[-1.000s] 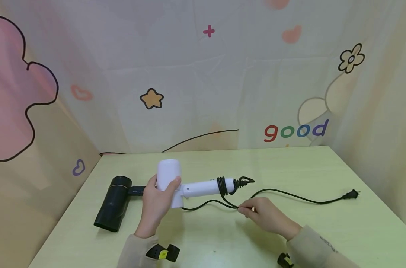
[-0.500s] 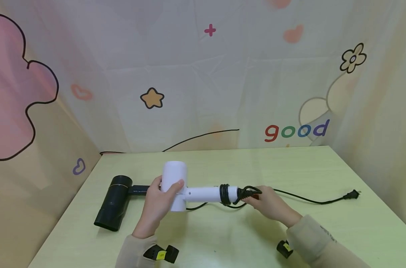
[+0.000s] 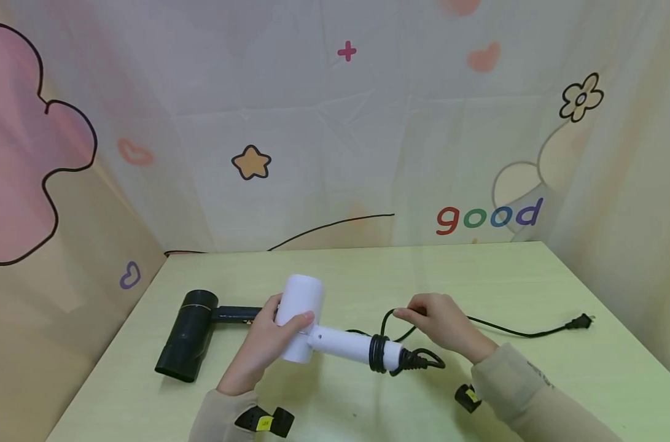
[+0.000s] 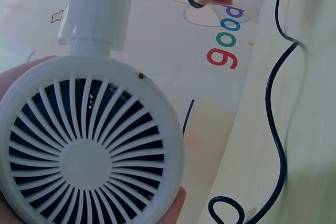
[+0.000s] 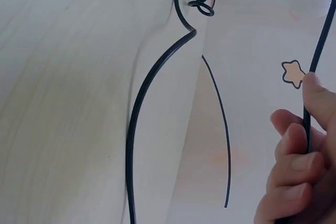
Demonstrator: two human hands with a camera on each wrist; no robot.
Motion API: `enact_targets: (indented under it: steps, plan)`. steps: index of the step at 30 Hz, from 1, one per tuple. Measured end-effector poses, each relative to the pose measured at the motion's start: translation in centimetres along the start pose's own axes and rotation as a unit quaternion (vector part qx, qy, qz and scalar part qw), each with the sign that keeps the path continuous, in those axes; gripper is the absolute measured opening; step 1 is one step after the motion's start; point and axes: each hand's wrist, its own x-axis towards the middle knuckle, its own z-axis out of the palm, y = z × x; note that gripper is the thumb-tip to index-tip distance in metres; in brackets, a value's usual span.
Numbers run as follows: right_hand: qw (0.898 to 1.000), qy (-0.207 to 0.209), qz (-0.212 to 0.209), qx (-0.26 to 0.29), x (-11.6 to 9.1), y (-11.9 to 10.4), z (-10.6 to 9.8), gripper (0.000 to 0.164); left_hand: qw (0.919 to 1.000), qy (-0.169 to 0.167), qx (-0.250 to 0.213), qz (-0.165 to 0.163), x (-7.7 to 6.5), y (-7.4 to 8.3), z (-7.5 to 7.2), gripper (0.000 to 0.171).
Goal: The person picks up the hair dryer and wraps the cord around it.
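Note:
My left hand (image 3: 265, 347) grips the barrel of a white hair dryer (image 3: 342, 342), raised over the table with its handle pointing right and slightly down. Its slatted round grille (image 4: 86, 163) fills much of the left wrist view. Several turns of black power cord (image 3: 376, 354) wrap the handle near its end. To the right, my right hand (image 3: 440, 320) pinches the cord between thumb and fingers; in the right wrist view, the held cord (image 5: 320, 45) runs up from the fingertips. The plug (image 3: 580, 321) lies on the table at the far right.
A black hair dryer (image 3: 186, 337) lies on the table's left side, its handle (image 3: 235, 314) reaching toward the left hand. The pale table (image 3: 357, 405) ends at a printed curtain (image 3: 312, 123) behind and at both sides. Loose cord (image 4: 273, 114) trails across the tabletop.
The white hair dryer has moved right and tilted, its handle end now lower. My right hand has passed below and behind the handle end, then risen above it, carrying the cord.

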Motion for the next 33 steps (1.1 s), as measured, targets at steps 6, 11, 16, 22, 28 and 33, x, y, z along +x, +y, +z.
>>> enact_targets:
  steps: [6,11,16,22,28,33]
  plan:
    - [1.0,0.024,0.003,0.005,0.2,-0.6,-0.8,0.026,0.9999,-0.006,0.006,-0.006,-0.1,-0.2,0.2,0.074]
    - [0.999,0.034,-0.012,0.006,0.6,-1.2,-1.6,0.021,0.9997,-0.001,0.025,-0.008,0.0,-0.2,0.4,0.076]
    - [0.999,0.032,-0.024,0.002,0.6,-1.9,-2.1,0.017,0.9988,-0.006,0.048,0.007,0.0,-0.4,0.7,0.077]
    - [0.999,0.025,-0.042,-0.006,0.2,-2.7,-2.4,0.017,0.997,-0.02,0.071,0.024,0.0,-0.6,1.1,0.076]
    - [0.997,0.039,-0.069,-0.018,0.0,-3.5,-2.9,0.013,0.996,-0.021,0.082,0.027,0.0,-0.7,1.3,0.078]
    - [0.994,0.051,-0.09,-0.034,-0.2,-4.2,-3.4,0.01,0.995,-0.01,0.096,0.025,0.0,-0.6,1.4,0.08]
